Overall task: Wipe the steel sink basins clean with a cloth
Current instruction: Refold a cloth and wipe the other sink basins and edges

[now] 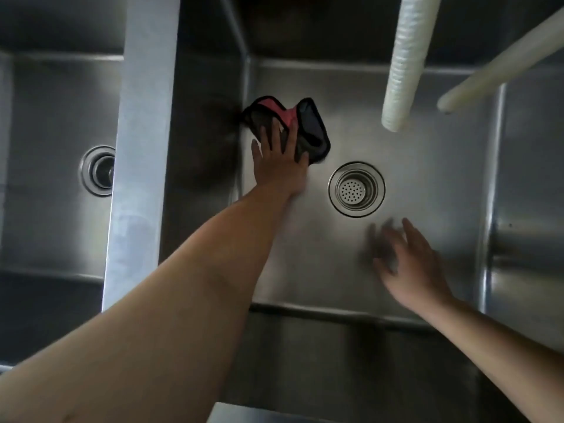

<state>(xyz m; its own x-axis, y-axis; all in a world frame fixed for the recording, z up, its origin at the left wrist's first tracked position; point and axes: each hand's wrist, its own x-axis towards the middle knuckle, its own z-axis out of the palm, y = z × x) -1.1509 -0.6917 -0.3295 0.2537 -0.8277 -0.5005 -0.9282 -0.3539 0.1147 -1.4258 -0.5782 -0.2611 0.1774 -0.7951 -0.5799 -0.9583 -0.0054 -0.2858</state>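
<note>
We note left hand [279, 166] flat, fingers spread, pressing cloth [300, 126] onto right basin floor [427, 166], far-left corner. Cloth lies beyond fingertips, toward divider wall. Right hand [409, 257] blurred, open, empty, nearer drain [356, 189].

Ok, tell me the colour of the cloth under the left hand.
The cloth is dark grey with a pink patch and black edging, seen from the head view.

Two hoses [403, 59] hang over the basin [427, 166] at one o'clock, crowding that corner. Floor around the drain [356, 189] lies open; divider [143, 154] walls off nine o'clock.
</note>
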